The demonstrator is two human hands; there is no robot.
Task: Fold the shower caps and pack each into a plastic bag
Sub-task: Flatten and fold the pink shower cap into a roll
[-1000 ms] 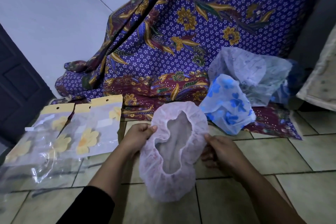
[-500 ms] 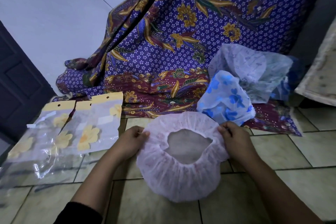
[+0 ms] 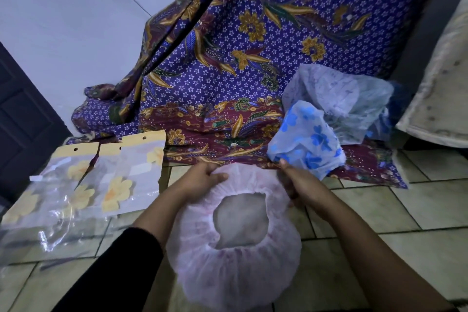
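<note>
Pink shower cap (image 3: 235,268) held by its far rim, body spread toward the near side.
The rim is pinched at the far edge by the left hand (image 3: 202,181) and the right hand (image 3: 302,186), one at each side, with the opening turned up. All the loose material lies near of the grip, so a far-to-near fold is judged likely. The plastic bags (image 3: 119,177) lie at left, nearer the left hand.

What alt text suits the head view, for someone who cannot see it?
A left hand and right hand grip the far rim of a pink shower cap above a tiled floor. Flower-printed plastic bags lie left; a blue-flowered cap sits on patterned cloth behind.
</note>
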